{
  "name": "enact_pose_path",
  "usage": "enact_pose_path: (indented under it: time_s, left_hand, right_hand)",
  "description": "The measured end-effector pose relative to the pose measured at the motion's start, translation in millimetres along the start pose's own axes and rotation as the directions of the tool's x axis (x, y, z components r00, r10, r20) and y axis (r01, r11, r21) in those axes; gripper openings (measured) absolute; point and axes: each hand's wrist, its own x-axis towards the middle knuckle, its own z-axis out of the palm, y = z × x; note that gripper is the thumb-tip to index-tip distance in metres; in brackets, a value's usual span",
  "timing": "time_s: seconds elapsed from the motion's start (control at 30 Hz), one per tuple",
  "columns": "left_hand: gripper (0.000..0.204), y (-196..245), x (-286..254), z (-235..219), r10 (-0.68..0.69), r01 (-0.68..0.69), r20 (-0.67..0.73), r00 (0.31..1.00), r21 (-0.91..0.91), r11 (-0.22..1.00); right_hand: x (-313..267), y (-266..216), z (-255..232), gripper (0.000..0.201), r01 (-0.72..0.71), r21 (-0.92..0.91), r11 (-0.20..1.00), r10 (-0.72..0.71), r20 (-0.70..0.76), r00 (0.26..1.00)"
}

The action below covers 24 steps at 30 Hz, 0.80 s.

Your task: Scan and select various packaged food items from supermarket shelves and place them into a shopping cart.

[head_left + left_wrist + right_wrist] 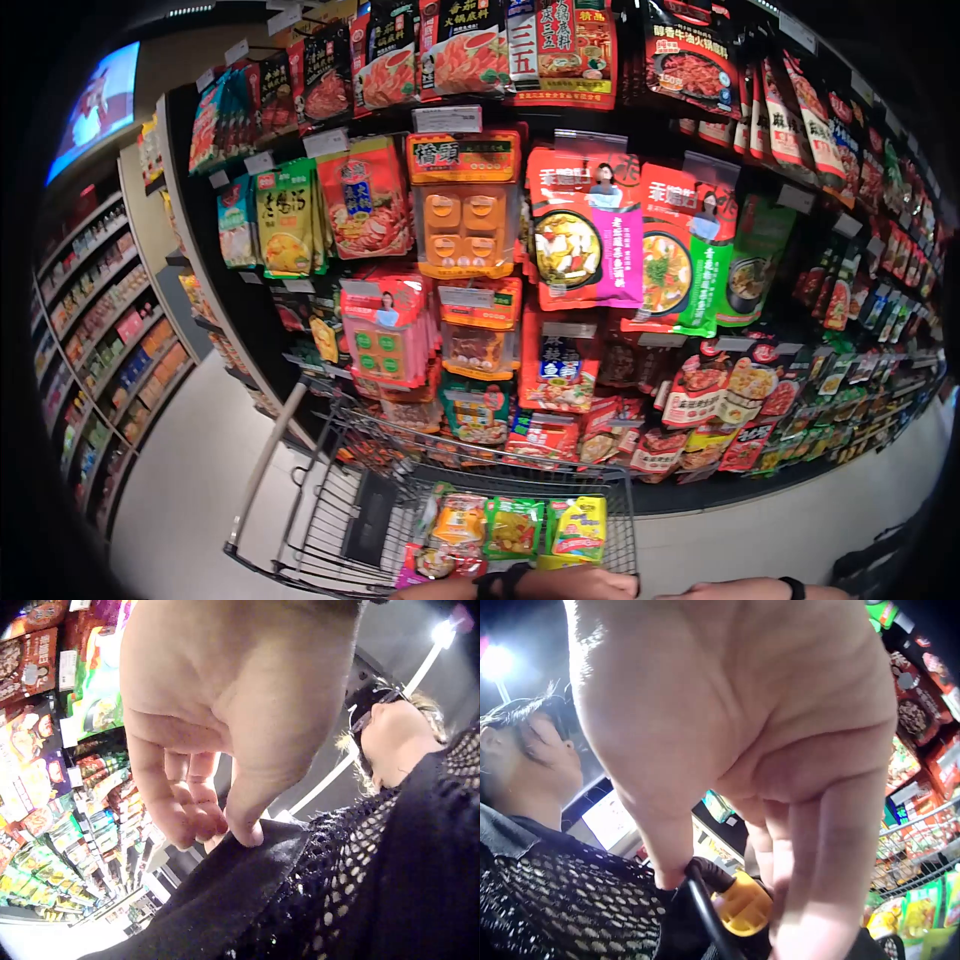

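Head view: we see the left hand at the near edge, in front of the right part of the shopping cart, and the right hand just to its right, the two apart. In the cart lie an orange packet, a green packet and a yellow packet. We judge that these soft packets could slide over one another if the cart were jolted, and that the left hand could scrape the wire side. On the far rack, the hanging packets crowd together; a hasty reach could knock a neighbour loose.

Left wrist view: the left hand's fingers are loosely curled with nothing visible in them, so we read it as released. Its thumb overlaps the dark garment; we cannot tell whether they touch. The loose mesh could snag a fingertip.

Right wrist view: the fingers extend beside a curved black piece and a yellow part. We cannot tell whether the right hand grasps these or merely passes before them; if hooked, a sudden pull could tug them.
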Motion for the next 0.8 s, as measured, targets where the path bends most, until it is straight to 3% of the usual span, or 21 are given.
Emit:
enact_pose_path:
  time_s: [0.07,0.1,0.13,0.17,0.2,0.23,0.27,0.3,0.33,0.37,0.4,0.47,0.5,0.53,0.57,0.6,0.67,0.7,0.73,0.77,0.8]
  left_hand:
    - [0.018,-25,-29,20,-0.141,0.135,-0.093,0.986,-0.067,0.989]
    - [0.026,-23,-34,8,-0.302,0.287,-0.052,0.952,-0.194,0.938]
    - [0.041,-17,-48,-13,-0.473,0.459,0.027,0.88,-0.295,0.838]
    - [0.038,-19,-64,-17,-0.502,0.446,-0.112,0.858,-0.324,0.834]
    - [0.036,-23,-79,-18,-0.525,0.429,-0.246,0.815,-0.354,0.831]
    - [0.034,-33,-98,-22,-0.492,0.364,-0.347,0.799,-0.372,0.854]
    - [0.032,-37,-112,-25,-0.455,0.296,-0.444,0.772,-0.383,0.875]
    - [0.029,-32,-122,-30,-0.515,0.365,-0.488,0.704,-0.374,0.853]
    - [0.027,-27,-130,-36,-0.569,0.432,-0.525,0.633,-0.37,0.822]
    - [0.023,-7,-130,-44,-0.641,0.493,-0.533,0.552,-0.412,0.767]
    - [0.02,-16,-141,-40,-0.511,0.412,-0.659,0.552,-0.317,0.854]
    - [0.019,-5,-157,-40,-0.528,0.498,-0.704,0.476,-0.28,0.821]
    - [0.019,-5,-168,-34,-0.53,0.518,-0.728,0.435,-0.279,0.809]
    - [0.019,-7,-175,-23,-0.528,0.533,-0.756,0.386,-0.285,0.797]
    - [0.019,3,-175,-16,-0.601,0.515,-0.742,0.298,-0.405,0.755]
    - [0.014,4,-179,-8,-0.586,0.403,-0.769,0.254,-0.467,0.787]
    - [0.016,14,-188,4,-0.562,0.343,-0.807,0.183,-0.483,0.806]
    - [0.016,17,-194,17,-0.563,0.344,-0.804,0.19,-0.482,0.805]
    - [0.017,20,-201,33,-0.576,0.381,-0.817,0.031,-0.523,0.762]
    - [0.018,22,-208,45,-0.569,0.408,-0.812,-0.129,-0.566,0.716]
    - [0.018,24,-216,51,-0.571,0.411,-0.812,-0.122,-0.565,0.716]
  right_hand:
    - [2,1,-8,0.044,-0.001,-0.083,0.997,0.0,-0.007,1.0]
    - [5,21,-13,0.049,0.026,-0.052,0.998,-0.028,-0.035,0.999]
    - [22,42,-30,0.045,0.159,-0.087,0.984,-0.169,-0.129,0.977]
    - [34,57,-45,0.042,0.272,-0.137,0.952,-0.297,-0.211,0.931]
    - [40,46,-73,0.035,0.217,-0.129,0.968,-0.243,-0.242,0.939]
    - [59,42,-96,0.031,0.264,-0.157,0.952,-0.305,-0.387,0.87]
    - [86,56,-121,0.033,0.308,-0.36,0.88,-0.469,-0.562,0.681]
    - [105,58,-150,0.036,0.291,-0.4,0.869,-0.494,-0.68,0.542]
    - [125,64,-180,0.041,0.327,-0.229,0.917,-0.369,-0.799,0.474]
    - [155,88,-224,0.048,0.298,-0.329,0.896,-0.411,-0.868,0.278]
    - [172,89,-256,0.054,0.192,-0.393,0.899,-0.421,-0.897,0.136]
    - [203,79,-298,0.063,0.165,-0.411,0.897,-0.398,-0.911,-0.107]
    - [221,84,-317,0.065,0.23,-0.4,0.887,-0.371,-0.915,-0.162]
    - [233,86,-329,0.067,0.293,-0.393,0.871,-0.344,-0.916,-0.205]
    - [235,81,-331,0.067,0.293,-0.393,0.872,-0.342,-0.916,-0.21]
    - [238,73,-332,0.064,0.357,-0.355,0.864,-0.293,-0.931,-0.218]
    - [236,60,-331,0.062,0.42,-0.318,0.85,-0.24,-0.944,-0.227]
    - [228,54,-327,0.056,0.452,-0.205,0.868,-0.146,-0.976,-0.162]
    - [224,51,-327,0.051,0.477,-0.09,0.874,-0.05,-0.994,-0.094]
    - [229,56,-333,0.038,0.48,-0.121,0.869,-0.079,-0.991,-0.107]
    - [228,55,-334,0.032,0.481,-0.138,0.866,-0.137,-0.99,-0.037]
